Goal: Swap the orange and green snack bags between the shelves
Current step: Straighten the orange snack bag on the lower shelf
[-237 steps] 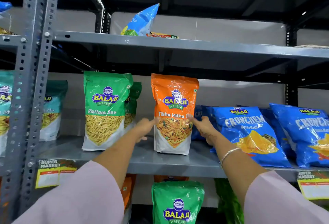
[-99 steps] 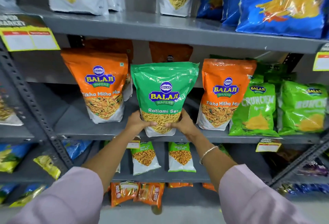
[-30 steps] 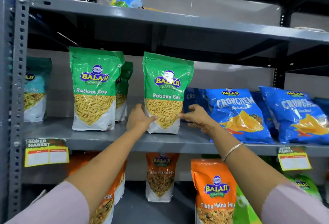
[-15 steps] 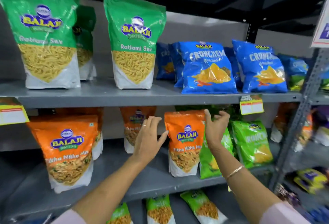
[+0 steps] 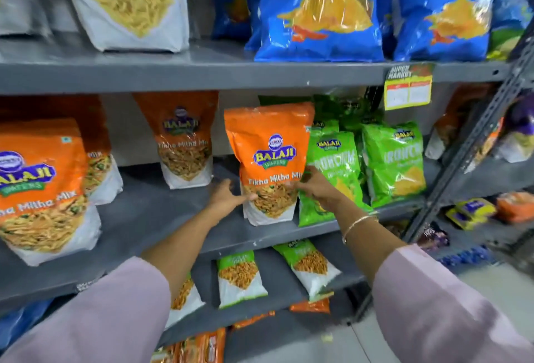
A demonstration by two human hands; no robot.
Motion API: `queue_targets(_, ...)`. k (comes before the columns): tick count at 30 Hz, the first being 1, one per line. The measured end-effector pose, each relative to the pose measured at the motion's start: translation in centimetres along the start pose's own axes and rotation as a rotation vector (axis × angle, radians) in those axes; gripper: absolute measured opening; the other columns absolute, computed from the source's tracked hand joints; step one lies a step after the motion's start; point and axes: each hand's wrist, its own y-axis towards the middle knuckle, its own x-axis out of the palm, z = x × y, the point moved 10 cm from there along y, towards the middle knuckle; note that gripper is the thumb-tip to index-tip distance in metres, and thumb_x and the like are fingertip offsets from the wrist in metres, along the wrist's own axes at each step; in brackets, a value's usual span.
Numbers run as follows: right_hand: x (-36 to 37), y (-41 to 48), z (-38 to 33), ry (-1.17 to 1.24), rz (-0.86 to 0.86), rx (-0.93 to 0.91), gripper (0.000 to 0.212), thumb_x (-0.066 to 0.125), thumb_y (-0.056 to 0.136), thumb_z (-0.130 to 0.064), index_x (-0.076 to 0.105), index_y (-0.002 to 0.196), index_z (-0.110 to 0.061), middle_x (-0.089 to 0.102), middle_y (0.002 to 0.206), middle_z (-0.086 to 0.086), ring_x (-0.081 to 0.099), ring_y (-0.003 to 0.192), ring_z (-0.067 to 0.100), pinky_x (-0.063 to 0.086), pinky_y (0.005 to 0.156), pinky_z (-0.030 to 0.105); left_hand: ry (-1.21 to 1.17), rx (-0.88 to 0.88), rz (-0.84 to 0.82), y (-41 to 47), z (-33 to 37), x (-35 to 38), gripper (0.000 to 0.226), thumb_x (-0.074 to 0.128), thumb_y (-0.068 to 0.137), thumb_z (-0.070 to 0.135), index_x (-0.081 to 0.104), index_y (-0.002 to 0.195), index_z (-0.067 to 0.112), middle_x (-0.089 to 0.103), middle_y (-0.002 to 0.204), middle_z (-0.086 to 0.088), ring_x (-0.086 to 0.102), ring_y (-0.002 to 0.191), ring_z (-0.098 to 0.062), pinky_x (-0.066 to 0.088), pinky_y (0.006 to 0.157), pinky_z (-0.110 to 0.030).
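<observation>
I log a grey metal shelving rack [image 5: 260, 75] filling the view, three boards visible. On the upper board stand shiny blue chip bags [image 5: 320, 13] and, left of them, a clear-fronted pouch of yellow sev [image 5: 127, 1], its top cut off by the frame edge. The middle board [image 5: 150, 212] carries orange stand-up pouches: a large near one at far left [image 5: 40, 189], one further back [image 5: 185, 143], and the orange Tikha Mitha Mix pouch [image 5: 268, 160] at centre, upright, its base on or just above the board; I cannot tell which. Just beside it on the right stand bright green chip bags [image 5: 396, 163].

Both hands are on the centre orange pouch, low down. The left hand [image 5: 228, 195] presses its left edge, thumb across the front window, fingers curled behind. The right hand [image 5: 315, 186] clasps the right edge, fingers [image 5: 300, 185] bent onto the front face, back of the hand against the nearest green bag. Each hand is closed on the pouch, not spread.

A thin metal bangle [image 5: 358, 222] sits on the right wrist. A yellow price tag [image 5: 407, 88] hangs from the upper board's lip.
</observation>
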Motion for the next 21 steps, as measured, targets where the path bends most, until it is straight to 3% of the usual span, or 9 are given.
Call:
queue_targets(1,0.3,0.2,0.4,-0.002,-0.02,0.007,0.042,0.073,0.072,0.001,0.055,0.11,-0.001,0.061,0.123,0.023,0.061,0.111,0.03,0.047,0.1,0.045,-0.01,-0.008,-0.01,0.3,-0.3,0.4,0.084,0.079,0.067,0.033,0.04,0.135,0.004,0.047,0.143,-0.014,0.048,0.127,-0.029,0.041,0.106,-0.045)
queue_targets(4,1.0,0.5,1.4,-0.015,-0.041,0.034,0.063,0.07,0.072,0.005,0.041,0.127,-0.002,0.058,0.119,0.014,0.053,0.106,0.021,0.043,0.095,0.034,-0.034,0.026,-0.005,0.6,0.0,1.5,0.06,0.08,0.068,0.017,0.054,0.12,0.002,0.06,0.123,-0.006,0.058,0.112,-0.025,0.046,0.091,-0.033)
queue_targets(10,1.3,1.2,2.2,0.023,0.019,0.011,0.069,0.076,0.066,0.004,0.044,0.127,-0.002,0.06,0.126,0.021,0.058,0.108,0.027,0.047,0.094,0.04,-0.046,0.074,0.111,0.6,0.9,1.3,0.05,0.078,0.067,0.006,0.06,0.113,-0.005,0.064,0.121,-0.023,0.062,0.109,-0.036,0.043,0.079,-0.028)
queue_targets(12,1.4,1.1,1.9,0.033,0.041,-0.009,0.068,0.078,0.065,0.003,0.046,0.125,-0.003,0.061,0.124,0.019,0.059,0.108,0.028,0.049,0.092,0.04,-0.054,0.079,0.119,0.5,1.0,0.8,0.048,0.08,0.066,0.007,0.062,0.109,-0.006,0.065,0.119,-0.024,0.063,0.106,-0.036,0.047,0.08,-0.031)
queue_targets(16,3.2,1.1,0.9,0.041,0.02,-0.043,0.063,0.076,0.066,0.006,0.049,0.123,0.001,0.062,0.118,0.016,0.058,0.102,0.022,0.053,0.078,0.026,-0.055,0.079,0.127,-0.5,0.9,-1.3,0.05,0.08,0.066,0.009,0.062,0.11,-0.004,0.065,0.12,-0.022,0.063,0.108,-0.034,0.05,0.089,-0.039)
queue_targets(21,8.1,1.2,-1.2,0.068,-0.034,-0.057,0.066,0.079,0.063,0.001,0.051,0.122,-0.004,0.063,0.12,0.015,0.059,0.104,0.025,0.049,0.086,0.035,-0.028,0.092,0.196,-2.0,-0.2,-6.7,0.053,0.081,0.065,0.014,0.063,0.113,0.002,0.065,0.122,-0.018,0.061,0.112,-0.032,0.048,0.093,-0.037)
